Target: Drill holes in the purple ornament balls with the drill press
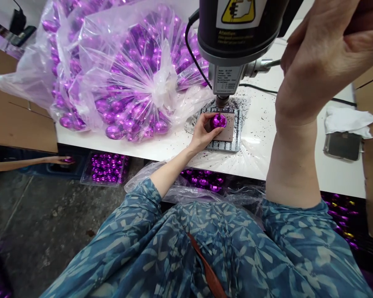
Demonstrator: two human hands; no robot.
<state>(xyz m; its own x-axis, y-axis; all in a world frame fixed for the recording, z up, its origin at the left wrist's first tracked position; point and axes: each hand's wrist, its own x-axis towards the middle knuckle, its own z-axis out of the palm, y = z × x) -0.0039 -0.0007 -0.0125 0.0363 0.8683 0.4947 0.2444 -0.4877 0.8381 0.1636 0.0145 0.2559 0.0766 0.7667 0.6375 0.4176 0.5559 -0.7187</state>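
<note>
My left hand (203,134) holds a faceted purple bauble (218,121) against a tan pad (227,134) on a slotted metal jig plate (226,145). Directly above the bauble, the thin drill bit of a bench drill press (233,45) comes down from its chuck (221,100), and its tip appears to meet the bauble's top. My right hand (321,49) is raised at the drill's right side, curled around the steel feed lever (262,65). The lever's far end is hidden inside my fingers.
A large clear bag of purple baubles (127,70) lies left of the drill. Dark specks scatter across the white bench (261,153). A phone (342,145) and white cloth (349,121) lie at right. A co-worker's forearm (25,163) reaches near a tray of baubles (105,169) below the bench.
</note>
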